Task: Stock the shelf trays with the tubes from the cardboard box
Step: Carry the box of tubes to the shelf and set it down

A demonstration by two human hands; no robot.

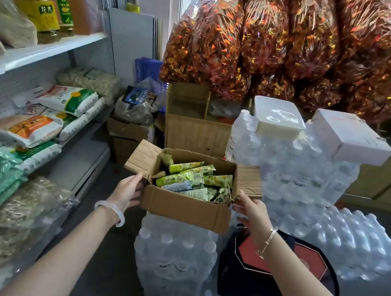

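Note:
An open cardboard box (185, 209) sits on top of a shrink-wrapped pack of water bottles (173, 253) in the middle of the view. Several green and yellow tubes (192, 177) lie jumbled inside it. My left hand (128, 189) presses flat against the box's left side. My right hand (252, 210) holds the box's right side, fingers against the cardboard under the right flap. No shelf trays are visible.
White shelves (52, 48) on the left carry oil bottles (37, 2), rice bags (69, 100) and green packs. More bottle packs (295, 168) stack on the right, topped by a white lidded container (277, 117) and a white box (351, 136). A black and red gift box (277, 269) lies below.

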